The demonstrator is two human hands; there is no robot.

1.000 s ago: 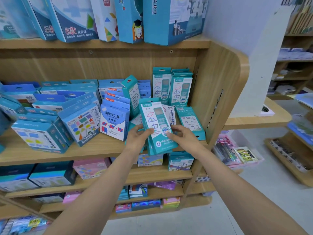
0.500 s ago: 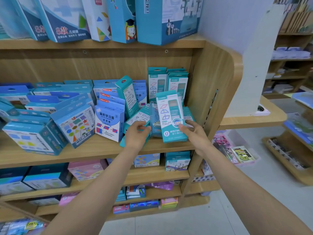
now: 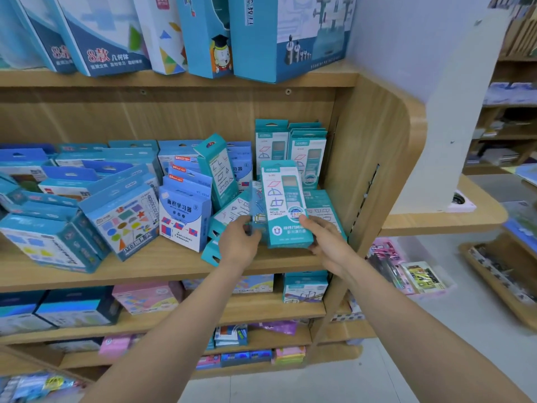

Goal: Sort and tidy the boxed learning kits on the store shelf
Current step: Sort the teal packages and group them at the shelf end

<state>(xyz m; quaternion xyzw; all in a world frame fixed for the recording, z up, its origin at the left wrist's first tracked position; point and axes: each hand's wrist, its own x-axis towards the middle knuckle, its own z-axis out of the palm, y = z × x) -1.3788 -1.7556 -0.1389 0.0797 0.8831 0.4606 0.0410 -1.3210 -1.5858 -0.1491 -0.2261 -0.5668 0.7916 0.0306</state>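
Both arms stretch out to the middle shelf (image 3: 162, 264). The right hand (image 3: 327, 238) grips the upright teal box (image 3: 286, 199) at its lower right corner, and the left hand (image 3: 239, 241) pinches a blue box (image 3: 257, 209) touching its left side.

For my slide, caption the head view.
Right hand holds a teal box upright at the shelf; left hand grips a pack beside it.

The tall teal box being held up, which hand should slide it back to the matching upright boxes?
Right, probably: the right hand grips the tall teal box nearest the matching upright boxes; the left hand holds a bluish pack.
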